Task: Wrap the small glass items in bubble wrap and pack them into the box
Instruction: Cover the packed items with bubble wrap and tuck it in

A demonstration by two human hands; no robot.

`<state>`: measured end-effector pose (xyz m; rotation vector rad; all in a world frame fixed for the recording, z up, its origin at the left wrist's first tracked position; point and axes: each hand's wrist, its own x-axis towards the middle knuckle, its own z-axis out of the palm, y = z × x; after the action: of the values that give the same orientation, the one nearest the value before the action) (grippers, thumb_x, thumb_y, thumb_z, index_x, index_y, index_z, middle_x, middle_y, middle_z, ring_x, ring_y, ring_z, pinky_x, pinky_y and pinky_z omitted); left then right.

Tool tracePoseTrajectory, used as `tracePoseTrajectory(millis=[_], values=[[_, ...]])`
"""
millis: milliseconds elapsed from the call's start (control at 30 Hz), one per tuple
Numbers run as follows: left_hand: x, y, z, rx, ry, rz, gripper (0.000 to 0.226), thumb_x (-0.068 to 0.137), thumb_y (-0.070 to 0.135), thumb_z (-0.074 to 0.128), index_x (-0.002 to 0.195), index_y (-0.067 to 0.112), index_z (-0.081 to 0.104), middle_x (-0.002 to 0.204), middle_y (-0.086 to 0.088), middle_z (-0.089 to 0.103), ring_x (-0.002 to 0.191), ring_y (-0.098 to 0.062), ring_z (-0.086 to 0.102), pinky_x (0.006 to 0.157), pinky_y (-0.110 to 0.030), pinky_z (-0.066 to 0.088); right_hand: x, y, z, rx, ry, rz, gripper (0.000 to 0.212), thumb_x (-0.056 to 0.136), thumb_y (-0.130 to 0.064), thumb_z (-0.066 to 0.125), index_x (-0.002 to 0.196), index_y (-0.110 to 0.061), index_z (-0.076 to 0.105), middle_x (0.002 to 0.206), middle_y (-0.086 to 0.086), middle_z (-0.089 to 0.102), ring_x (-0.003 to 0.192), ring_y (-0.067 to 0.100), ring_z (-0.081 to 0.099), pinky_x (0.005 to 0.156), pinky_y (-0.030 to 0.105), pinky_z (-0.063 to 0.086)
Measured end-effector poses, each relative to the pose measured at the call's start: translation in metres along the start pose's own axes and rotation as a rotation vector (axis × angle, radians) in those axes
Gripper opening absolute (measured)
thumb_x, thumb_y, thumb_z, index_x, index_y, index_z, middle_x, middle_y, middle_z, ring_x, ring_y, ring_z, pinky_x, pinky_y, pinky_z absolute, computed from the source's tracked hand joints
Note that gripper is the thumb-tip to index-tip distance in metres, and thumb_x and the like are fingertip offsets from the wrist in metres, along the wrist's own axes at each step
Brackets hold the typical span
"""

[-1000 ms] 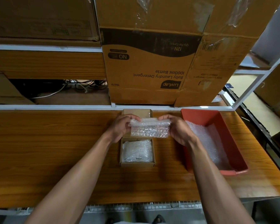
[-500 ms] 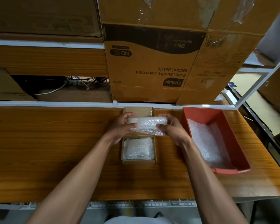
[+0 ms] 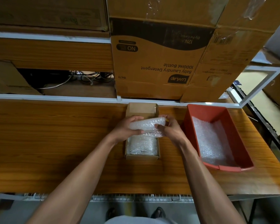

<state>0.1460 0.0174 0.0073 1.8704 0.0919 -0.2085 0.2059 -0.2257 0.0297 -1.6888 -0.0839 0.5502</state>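
Observation:
A bubble-wrap roll [image 3: 148,124] lies crosswise between both hands, above the far half of a small open cardboard box [image 3: 127,156]. My left hand [image 3: 128,129] grips its left end; my right hand [image 3: 170,129] holds the right end, fingers curled over it. A loose flap of wrap [image 3: 153,134] hangs under the roll. The item inside the roll is hidden. One wrapped bundle [image 3: 141,146] lies in the box's near half. The box's lid flap [image 3: 141,109] stands open at the back.
A red plastic bin [image 3: 217,110] with bubble wrap sheets [image 3: 212,143] stands to the right of the box on the wooden table [image 3: 55,143]. Large cartons [image 3: 160,54] and a white shelf rail rise just behind. The table's right edge is near the bin.
The flat wrap sheet held up between both hands has been rolled into a tight tube, and the hands have closed in on it over the box.

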Motion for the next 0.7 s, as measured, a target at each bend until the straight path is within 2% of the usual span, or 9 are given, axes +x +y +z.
tracePoseTrajectory(millis=[67,167,267,333,467,533,633,700], values=[[0.001,0.000,0.005,0.087,0.015,-0.002,0.059,0.080,0.038,0.091,0.133,0.043,0.065,0.138,0.014,0.056,0.122,-0.011,0.057,0.096,-0.035,0.055,-0.001,-0.001,0.003,0.012,-0.005,0.001,0.049,0.094,-0.014,0.079,0.135,-0.023,0.053,0.121,0.010,0.072,0.103,0.025,0.076,0.086,0.044,0.065],[0.002,-0.003,0.008,0.095,0.040,-0.021,0.048,0.085,0.039,0.087,0.129,0.038,0.068,0.126,0.018,0.066,0.115,-0.007,0.064,0.085,-0.028,0.055,-0.002,0.000,0.006,0.089,-0.046,0.009,0.059,0.088,-0.012,0.084,0.137,-0.020,0.052,0.120,0.013,0.074,0.105,0.027,0.077,0.092,0.047,0.063],[0.002,-0.008,0.010,0.113,0.069,-0.031,0.039,0.091,0.041,0.081,0.127,0.035,0.069,0.117,0.012,0.072,0.108,-0.011,0.069,0.088,-0.036,0.060,-0.002,0.000,0.006,0.180,-0.089,0.026,0.066,0.084,-0.004,0.085,0.138,-0.020,0.051,0.123,0.015,0.074,0.110,0.031,0.075,0.097,0.048,0.061],[0.000,-0.008,0.011,0.088,0.073,-0.042,0.036,0.094,0.036,0.078,0.128,0.031,0.069,0.116,0.009,0.073,0.107,-0.012,0.070,0.088,-0.033,0.059,0.001,0.004,0.007,0.180,-0.082,0.033,0.068,0.084,-0.001,0.084,0.140,-0.019,0.051,0.123,0.015,0.075,0.110,0.033,0.075,0.099,0.051,0.059],[-0.003,-0.006,0.013,0.018,0.060,-0.071,0.033,0.097,0.035,0.074,0.129,0.029,0.068,0.119,0.010,0.074,0.108,-0.009,0.070,0.088,-0.031,0.058,0.004,0.006,0.013,0.079,0.004,0.009,0.067,0.079,-0.013,0.090,0.135,-0.030,0.058,0.123,0.015,0.074,0.106,0.032,0.076,0.097,0.057,0.060],[-0.003,-0.005,0.014,-0.006,0.062,-0.065,0.030,0.097,0.035,0.075,0.126,0.031,0.069,0.117,0.012,0.075,0.106,-0.006,0.070,0.089,-0.031,0.058,0.004,0.002,0.018,0.046,0.020,-0.012,0.065,0.081,-0.013,0.088,0.136,-0.028,0.057,0.124,0.012,0.074,0.105,0.027,0.077,0.094,0.053,0.062],[0.000,0.001,0.014,-0.051,0.077,-0.050,0.028,0.095,0.035,0.078,0.120,0.030,0.070,0.109,0.012,0.078,0.097,-0.003,0.074,0.083,-0.027,0.057,0.005,-0.008,0.022,0.056,0.001,-0.031,0.061,0.088,-0.002,0.081,0.140,-0.020,0.053,0.123,0.009,0.075,0.102,0.023,0.078,0.082,0.039,0.064],[0.001,0.005,0.011,-0.121,0.084,-0.059,0.029,0.094,0.033,0.079,0.121,0.029,0.069,0.108,0.010,0.079,0.098,-0.004,0.075,0.084,-0.029,0.059,0.007,-0.013,0.023,0.079,-0.003,-0.038,0.062,0.089,0.001,0.080,0.140,-0.018,0.051,0.119,0.009,0.077,0.101,0.024,0.078,0.079,0.037,0.064]])
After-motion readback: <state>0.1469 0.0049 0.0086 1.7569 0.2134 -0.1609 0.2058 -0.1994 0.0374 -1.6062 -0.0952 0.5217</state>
